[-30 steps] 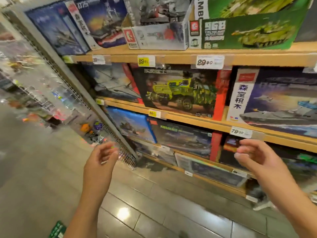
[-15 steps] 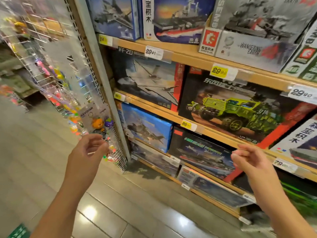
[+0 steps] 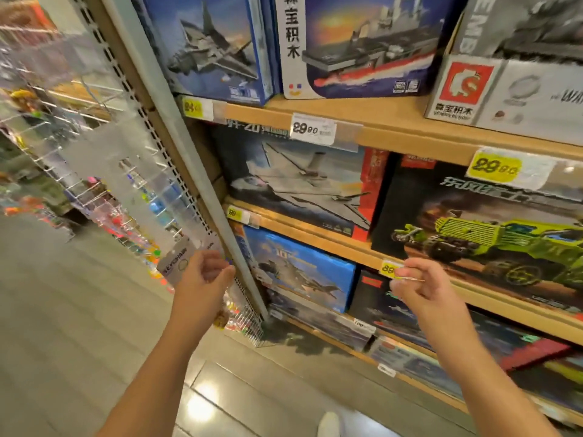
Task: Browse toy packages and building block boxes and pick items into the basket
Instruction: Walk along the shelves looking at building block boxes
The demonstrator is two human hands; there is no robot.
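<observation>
Wooden shelves [image 3: 394, 129], boxed block sets [image 3: 303, 272], tiled floor [image 3: 63, 326]

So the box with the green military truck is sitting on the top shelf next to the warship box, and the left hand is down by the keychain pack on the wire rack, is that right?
Not quite. In the head view the green truck box stands one shelf lower, beside the grey jet box; the warship box is on the shelf above. The rest holds: the left hand is by the keychain pack on the wire rack.

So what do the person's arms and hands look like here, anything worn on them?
Both forearms are bare up to the frame edge: no sleeves show. The left hand and the right hand wear no gloves; no watch, ring or band is visible on wrists or fingers.
</observation>
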